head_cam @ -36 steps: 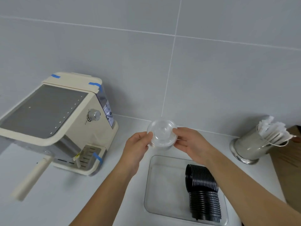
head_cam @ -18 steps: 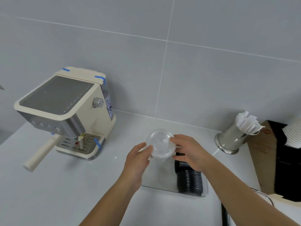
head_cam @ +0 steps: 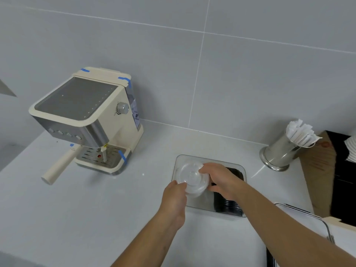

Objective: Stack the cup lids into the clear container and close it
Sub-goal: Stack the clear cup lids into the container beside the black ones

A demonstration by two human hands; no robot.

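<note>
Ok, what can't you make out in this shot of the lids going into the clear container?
- Head view: the count of clear lids, since both hands cover the stack's sides.
- Black lids: the right hand hides the row's far end.
- Clear container: its own cover isn't identifiable.
- Wire item and dark object: cut off by the bottom-right edge.

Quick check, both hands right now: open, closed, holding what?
Left hand: closed on the near edge of the clear lid stack.
Right hand: closed on the same stack's far side, over the clear container.
</note>
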